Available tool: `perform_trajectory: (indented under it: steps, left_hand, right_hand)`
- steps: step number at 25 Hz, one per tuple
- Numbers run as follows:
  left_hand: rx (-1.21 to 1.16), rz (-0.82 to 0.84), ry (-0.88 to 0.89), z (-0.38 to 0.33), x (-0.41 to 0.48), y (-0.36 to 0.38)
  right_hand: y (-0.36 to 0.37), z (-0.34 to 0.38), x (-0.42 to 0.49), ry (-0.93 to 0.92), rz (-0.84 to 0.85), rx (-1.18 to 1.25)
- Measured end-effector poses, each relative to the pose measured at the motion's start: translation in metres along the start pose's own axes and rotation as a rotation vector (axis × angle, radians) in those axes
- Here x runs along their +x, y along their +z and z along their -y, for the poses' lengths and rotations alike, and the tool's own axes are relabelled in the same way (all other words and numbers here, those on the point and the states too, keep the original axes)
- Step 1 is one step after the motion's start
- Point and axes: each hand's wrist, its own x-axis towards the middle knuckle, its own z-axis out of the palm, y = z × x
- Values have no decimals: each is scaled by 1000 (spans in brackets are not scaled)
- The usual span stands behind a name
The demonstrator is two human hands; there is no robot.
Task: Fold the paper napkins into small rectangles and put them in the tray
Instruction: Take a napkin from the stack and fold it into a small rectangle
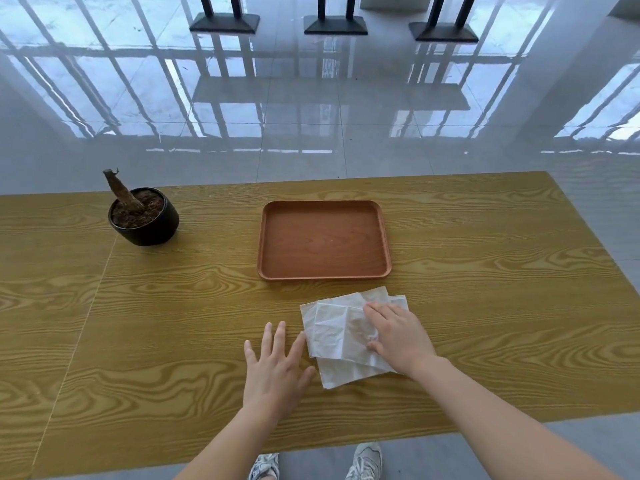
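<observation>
Napkins (341,336) lay loosely stacked on the table (485,306), unfolded, just at 6 o'clock of the tray (323,240), not touching it. Right hand (398,336) pressed flat on the stack's right part, fingers spread, grasping nothing. Left hand (277,370) was flat and released on the table at the stack's 8 o'clock, index tip at its edge. Pot (143,218) with a bare stump sat at the tray's 9 o'clock, well apart. Shoes (363,460) showed below the table edge.

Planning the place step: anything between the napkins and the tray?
Nothing visible. The napkins lie on the table just in front of the tray, with only bare wood between. The tray is empty; the plant pot sits well off to its left.
</observation>
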Motion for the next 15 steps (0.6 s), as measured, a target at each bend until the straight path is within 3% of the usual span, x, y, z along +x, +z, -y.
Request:
perform_trajectory:
  steps: [8,15]
  left_hand:
    - [23,-58,-37,23,3,8]
    - [34,-106,9,28,3,20]
  right_hand:
    - [-7,-46,-30,130,-10,57]
    - [-12,-38,-31,120,-105,22]
